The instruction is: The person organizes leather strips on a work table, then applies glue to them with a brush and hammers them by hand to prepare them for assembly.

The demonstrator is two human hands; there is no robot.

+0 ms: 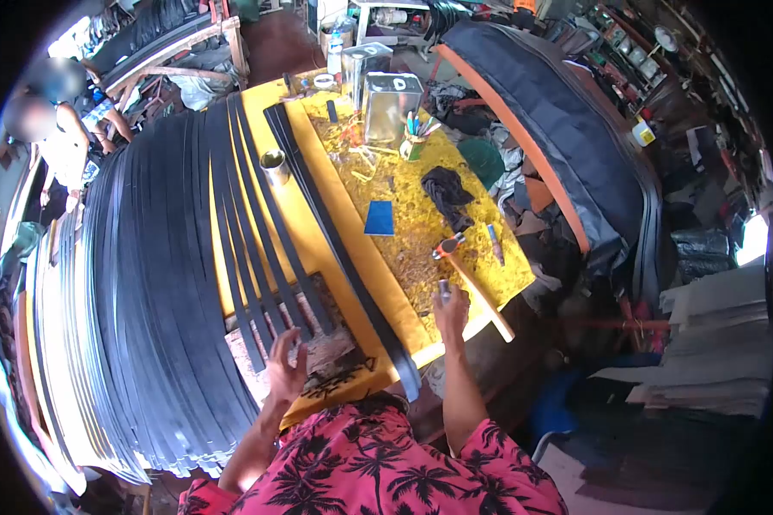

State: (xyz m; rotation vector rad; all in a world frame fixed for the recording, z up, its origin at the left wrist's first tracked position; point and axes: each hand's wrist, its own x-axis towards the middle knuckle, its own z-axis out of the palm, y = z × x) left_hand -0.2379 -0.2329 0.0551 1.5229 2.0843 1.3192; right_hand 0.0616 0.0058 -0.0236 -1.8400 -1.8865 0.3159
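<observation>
My left hand (286, 367) is open, its fingers apart and lightly curled, just over a worn board (339, 343) at the near edge of the table. Ends of several narrow black strips (270, 296) lie on that board, close to my fingertips. My right hand (451, 316) is closed around a small metal piece (444, 290) whose exact kind I cannot make out. Beside it, on the right, lies a hammer (477, 287) with a pale wooden handle and an orange-marked head. A folded bundle of long black strips (343, 232) runs between my two hands.
Wide black strips (159, 283) cover the table's left side. On the yellow tabletop (412, 249) are a blue card (379, 218), a dark cloth (447, 193), a metal can (274, 167), a cup of pens (414, 142) and a large tin (391, 107). Two people stand far left.
</observation>
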